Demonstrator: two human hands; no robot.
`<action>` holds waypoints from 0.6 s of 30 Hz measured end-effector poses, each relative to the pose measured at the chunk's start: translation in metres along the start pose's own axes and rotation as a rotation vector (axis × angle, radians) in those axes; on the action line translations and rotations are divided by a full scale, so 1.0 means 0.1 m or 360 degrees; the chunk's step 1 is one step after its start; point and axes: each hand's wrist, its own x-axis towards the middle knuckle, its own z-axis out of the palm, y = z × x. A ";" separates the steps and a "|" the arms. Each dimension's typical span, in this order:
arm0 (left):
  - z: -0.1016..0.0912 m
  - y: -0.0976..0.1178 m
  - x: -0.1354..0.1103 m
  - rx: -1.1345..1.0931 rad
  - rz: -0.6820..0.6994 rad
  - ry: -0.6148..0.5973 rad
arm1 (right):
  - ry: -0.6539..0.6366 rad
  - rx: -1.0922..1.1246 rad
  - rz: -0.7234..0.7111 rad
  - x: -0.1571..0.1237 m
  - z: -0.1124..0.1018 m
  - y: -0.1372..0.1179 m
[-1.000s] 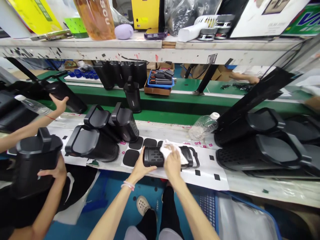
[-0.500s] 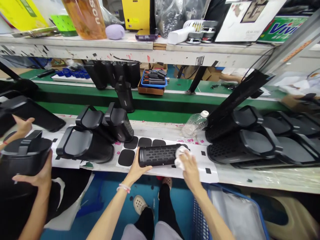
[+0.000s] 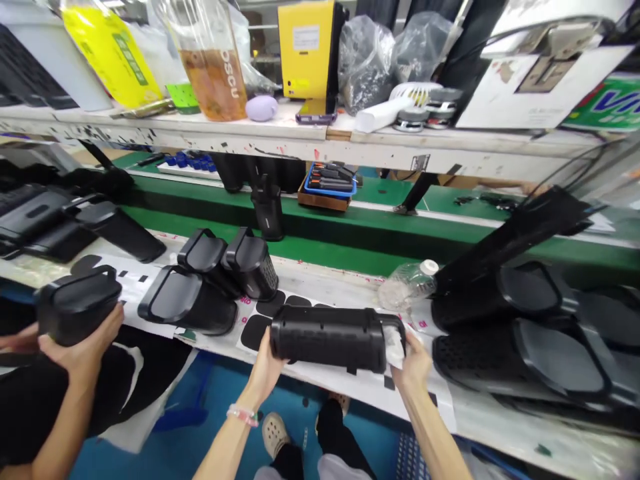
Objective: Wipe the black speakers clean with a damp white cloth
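A black portable speaker (image 3: 327, 339) with a slotted body lies sideways just above the bench's front edge. My left hand (image 3: 267, 367) grips its left end, thumb underneath. At the opposite end, my right hand (image 3: 413, 360) is closed around the handle (image 3: 395, 321) with a crumpled white cloth (image 3: 394, 343) pressed between. Beneath the speaker is a white sheet (image 3: 425, 393) bearing black rounded-square pads (image 3: 257, 331), partly hidden. Close by on the left stand several similar speakers (image 3: 187, 303) with handles up.
More speakers (image 3: 540, 360) crowd the bench at right, beside a clear plastic bottle (image 3: 407, 283). A co-worker's hands (image 3: 85, 347) hold another speaker at left. A cluttered shelf (image 3: 300, 143) crosses above a green conveyor (image 3: 325, 243). A blue basket (image 3: 407, 457) sits below.
The held speaker has been lifted and turned, so its handle now shows at the right. My right hand has shifted from wiping that end to gripping the handle. The view has tilted up.
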 end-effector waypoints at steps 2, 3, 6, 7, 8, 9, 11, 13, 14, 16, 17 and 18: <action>0.19 0.17 -0.15 -0.0147 0.0118 -0.0041 | 0.0028 0.0044 -0.0210 0.13 0.01 -0.23; 0.30 0.27 -0.23 -0.0217 0.0172 -0.0057 | 0.0032 0.0080 -0.0306 0.21 0.05 -0.35; 0.57 0.56 -0.49 -0.0331 0.0259 -0.0110 | 0.0040 0.0250 -0.0512 0.46 0.28 -0.69; 0.64 0.65 -0.57 -0.0324 0.0278 -0.0141 | 0.0042 0.0311 -0.0551 0.53 0.38 -0.79; 0.69 0.73 -0.65 -0.0307 0.0298 -0.0185 | 0.0044 0.0361 -0.0581 0.58 0.48 -0.87; 0.73 0.80 -0.72 -0.0285 0.0317 -0.0237 | 0.0046 0.0396 -0.0602 0.62 0.57 -0.95; 0.75 0.92 -0.81 -0.0238 0.0375 -0.0351 | 0.0055 0.0417 -0.0638 0.65 0.71 -1.09; 0.71 1.03 -0.84 -0.0206 0.0444 -0.0452 | 0.0083 0.0410 -0.0682 0.63 0.79 -1.20; 0.67 1.08 -0.83 -0.0195 0.0464 -0.0486 | 0.0094 0.0405 -0.0709 0.60 0.81 -1.26; 0.57 1.17 -0.79 -0.0172 0.0440 -0.0518 | 0.0088 0.0391 -0.0762 0.50 0.84 -1.34; 0.51 1.21 -0.77 -0.0155 0.0396 -0.0511 | 0.0059 0.0375 -0.0784 0.44 0.85 -1.38; 0.46 1.25 -0.75 -0.0132 0.0342 -0.0495 | 0.0018 0.0352 -0.0801 0.37 0.87 -1.41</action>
